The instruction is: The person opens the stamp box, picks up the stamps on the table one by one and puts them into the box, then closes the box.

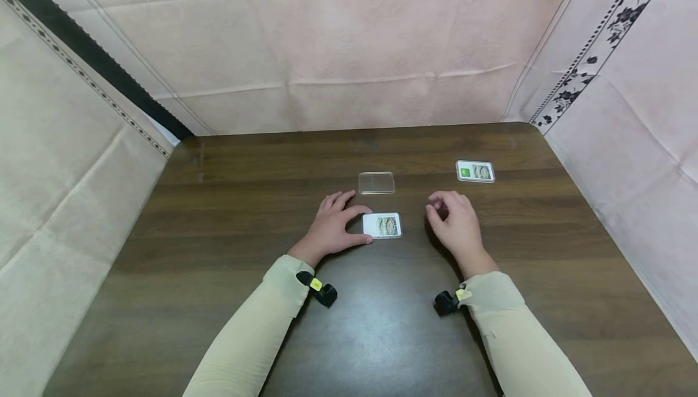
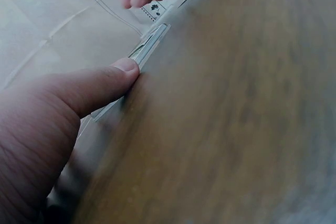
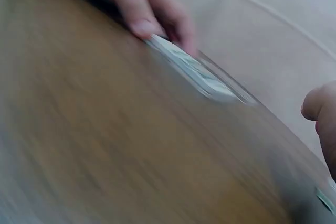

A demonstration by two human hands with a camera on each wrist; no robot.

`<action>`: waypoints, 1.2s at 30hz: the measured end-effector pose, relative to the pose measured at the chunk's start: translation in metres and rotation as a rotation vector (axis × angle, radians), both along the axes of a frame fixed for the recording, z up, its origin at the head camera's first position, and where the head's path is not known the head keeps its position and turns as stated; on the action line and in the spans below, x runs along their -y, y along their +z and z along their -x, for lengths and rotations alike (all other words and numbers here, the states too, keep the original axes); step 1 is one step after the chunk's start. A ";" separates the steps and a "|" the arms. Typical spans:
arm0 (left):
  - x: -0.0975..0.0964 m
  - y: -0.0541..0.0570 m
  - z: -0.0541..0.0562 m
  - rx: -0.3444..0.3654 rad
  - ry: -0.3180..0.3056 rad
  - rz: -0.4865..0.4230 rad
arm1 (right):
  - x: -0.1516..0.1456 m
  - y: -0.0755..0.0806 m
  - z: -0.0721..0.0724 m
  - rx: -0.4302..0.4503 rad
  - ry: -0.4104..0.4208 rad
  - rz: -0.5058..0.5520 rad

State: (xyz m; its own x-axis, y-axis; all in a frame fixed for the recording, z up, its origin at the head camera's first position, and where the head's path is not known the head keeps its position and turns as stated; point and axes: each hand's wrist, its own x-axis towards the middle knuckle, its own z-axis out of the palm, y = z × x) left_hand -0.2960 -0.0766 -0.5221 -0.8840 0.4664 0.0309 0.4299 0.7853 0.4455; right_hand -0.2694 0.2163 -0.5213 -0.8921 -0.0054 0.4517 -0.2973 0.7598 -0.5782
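My left hand pinches a flat clear plastic case by its left end, thumb on the near edge and index finger on the far edge. Inside the case is a white card with a printed green and grey picture. In the left wrist view, the thumb presses against the thin edge of this case. My right hand hovers to the right of the case, fingers loosely bent, with nothing in them. Just beyond the case lies an empty clear plastic cover.
Farther back on the right lies a second clear case, holding a white card with a green square. Everything rests on a brown wooden table. Pale cloth hangs behind the table's far edge and along both sides.
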 end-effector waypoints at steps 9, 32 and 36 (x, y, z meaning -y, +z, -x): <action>0.001 -0.001 -0.001 0.000 0.005 -0.006 | -0.035 0.001 -0.013 0.176 -0.213 -0.120; 0.000 -0.001 0.000 -0.008 0.003 0.001 | -0.030 0.006 -0.024 0.297 -0.300 -0.239; 0.000 -0.001 0.001 -0.007 0.002 0.001 | -0.030 0.007 -0.023 0.285 -0.267 -0.213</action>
State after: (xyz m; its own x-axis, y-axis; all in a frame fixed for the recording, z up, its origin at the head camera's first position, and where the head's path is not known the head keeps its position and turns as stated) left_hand -0.2967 -0.0770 -0.5234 -0.8847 0.4647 0.0362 0.4313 0.7867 0.4417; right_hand -0.2468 0.2466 -0.5146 -0.9636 0.1757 0.2017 0.0739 0.8995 -0.4307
